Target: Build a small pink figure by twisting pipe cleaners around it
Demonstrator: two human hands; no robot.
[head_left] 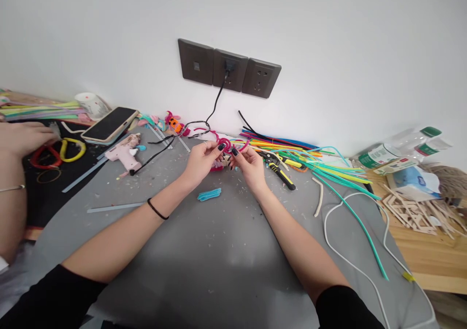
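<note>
Both hands meet near the back of the grey mat, pinching a magenta pipe cleaner that is curled into loops. My left hand grips its left side between thumb and fingers. On the right side, my right hand pinches it the same way. Loose magenta ends stick out past both hands. Under and behind the fingers lie some small pieces, partly hidden. A folded light-blue bundle of pipe cleaner rests on the mat just below my hands. Yellow-and-black pliers lie right of my right hand.
Many coloured pipe cleaners spread along the wall. A pink glue gun, glue sticks and a phone lie left. Another person's arm rests at far left near scissors. Bottles, wooden sticks and a white cable are right.
</note>
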